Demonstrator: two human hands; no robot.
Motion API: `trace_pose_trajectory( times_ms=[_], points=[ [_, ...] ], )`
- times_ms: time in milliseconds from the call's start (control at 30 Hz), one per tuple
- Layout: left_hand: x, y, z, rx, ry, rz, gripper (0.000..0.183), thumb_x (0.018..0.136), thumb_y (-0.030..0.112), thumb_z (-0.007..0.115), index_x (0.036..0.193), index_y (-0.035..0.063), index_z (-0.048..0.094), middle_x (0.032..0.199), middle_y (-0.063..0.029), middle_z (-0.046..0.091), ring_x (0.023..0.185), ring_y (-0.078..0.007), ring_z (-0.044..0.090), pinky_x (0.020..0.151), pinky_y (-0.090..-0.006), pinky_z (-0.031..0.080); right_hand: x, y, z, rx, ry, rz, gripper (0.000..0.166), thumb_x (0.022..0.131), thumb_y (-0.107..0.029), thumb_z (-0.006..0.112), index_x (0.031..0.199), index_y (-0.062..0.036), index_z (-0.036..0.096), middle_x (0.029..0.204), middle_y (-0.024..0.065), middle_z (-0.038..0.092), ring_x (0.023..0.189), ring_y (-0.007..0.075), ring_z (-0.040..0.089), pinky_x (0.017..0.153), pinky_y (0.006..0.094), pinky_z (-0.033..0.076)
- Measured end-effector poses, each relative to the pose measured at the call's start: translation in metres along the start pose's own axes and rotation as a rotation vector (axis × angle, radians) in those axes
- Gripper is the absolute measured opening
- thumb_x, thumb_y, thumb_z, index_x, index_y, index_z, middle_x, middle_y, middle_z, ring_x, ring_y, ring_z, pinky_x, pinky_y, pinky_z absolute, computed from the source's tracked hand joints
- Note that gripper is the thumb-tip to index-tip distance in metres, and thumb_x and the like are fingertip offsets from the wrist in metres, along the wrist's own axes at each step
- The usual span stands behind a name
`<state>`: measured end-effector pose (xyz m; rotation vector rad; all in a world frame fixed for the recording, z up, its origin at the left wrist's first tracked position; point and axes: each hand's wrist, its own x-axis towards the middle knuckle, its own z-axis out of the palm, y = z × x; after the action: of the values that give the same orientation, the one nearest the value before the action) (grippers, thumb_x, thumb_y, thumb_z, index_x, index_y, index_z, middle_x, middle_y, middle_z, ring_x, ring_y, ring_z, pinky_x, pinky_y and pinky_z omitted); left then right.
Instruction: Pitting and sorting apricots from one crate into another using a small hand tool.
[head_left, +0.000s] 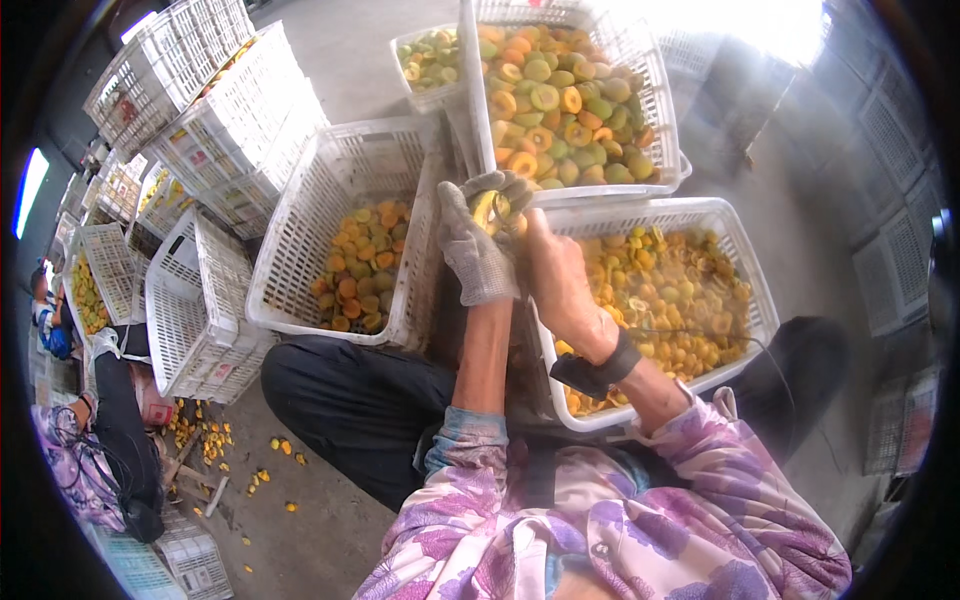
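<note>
My left hand (480, 244), in a grey knit glove, holds a cut yellow-green stone fruit, apparently an apricot (490, 211), its fingers curled around it. My bare right hand (559, 281) touches the left one from the right, fingers closed on a small tool or the fruit; which one is hidden. A dark band is on the right wrist. Beyond the hands, a white plastic crate (679, 131) holds halved and whole fruit. Below my right hand stands a crate (761, 300) of yellow-orange pieces. Left of my hands, another crate (281, 255) is partly filled with fruit halves.
Stacked white crates (225, 127) rise at the upper left, with a tilted crate (187, 315) nearer. Fruit pieces (202, 435) lie on the concrete floor. A seated co-worker's leg (124, 442) is at the left; another person (51, 315) is farther back. More crates line the right side.
</note>
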<state>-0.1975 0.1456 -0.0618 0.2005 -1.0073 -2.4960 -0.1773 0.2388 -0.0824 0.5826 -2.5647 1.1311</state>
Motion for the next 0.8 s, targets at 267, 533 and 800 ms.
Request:
trace_pose_trajectory(
  times_ms=[267, 533, 800],
  points=[
    [-0.001, -0.011, -0.011, -0.076, -0.012, -0.071, 0.057, 0.101, 0.048, 0.038, 0.097, -0.0048, 0.059, 0.087, -0.0167, 0.067, 0.077, -0.0272, 0.068, 0.072, -0.0349, 0.056, 0.004, 0.006, -0.016, 0.062, -0.234, 0.018, 0.038, 0.070, 0.007, 0.056, 0.106, 0.0045, 0.047, 0.083, 0.0280, 0.059, 0.084, 0.0475, 0.055, 0.069, 0.0527, 0.043],
    [-0.012, -0.014, 0.000, 0.010, -0.028, -0.009, 0.049, 0.098, 0.052, 0.045, 0.094, 0.0063, 0.064, 0.085, -0.0039, 0.064, 0.071, -0.0133, 0.058, 0.059, -0.0254, 0.046, -0.006, 0.007, -0.035, 0.024, -0.280, -0.030, 0.042, 0.072, 0.002, 0.061, 0.112, 0.0029, 0.050, 0.090, 0.0270, 0.059, 0.090, 0.0474, 0.055, 0.073, 0.0512, 0.045],
    [-0.015, -0.005, 0.012, -0.018, 0.032, -0.255, 0.046, 0.098, 0.044, 0.048, 0.084, 0.0021, 0.062, 0.081, -0.0108, 0.065, 0.069, -0.0213, 0.065, 0.057, -0.0292, 0.051, -0.004, 0.025, -0.060, 0.132, -0.303, -0.207, 0.032, 0.079, 0.000, 0.058, 0.110, 0.0026, 0.049, 0.072, 0.0201, 0.057, 0.067, 0.0414, 0.055, 0.059, 0.0461, 0.044]
  ],
)
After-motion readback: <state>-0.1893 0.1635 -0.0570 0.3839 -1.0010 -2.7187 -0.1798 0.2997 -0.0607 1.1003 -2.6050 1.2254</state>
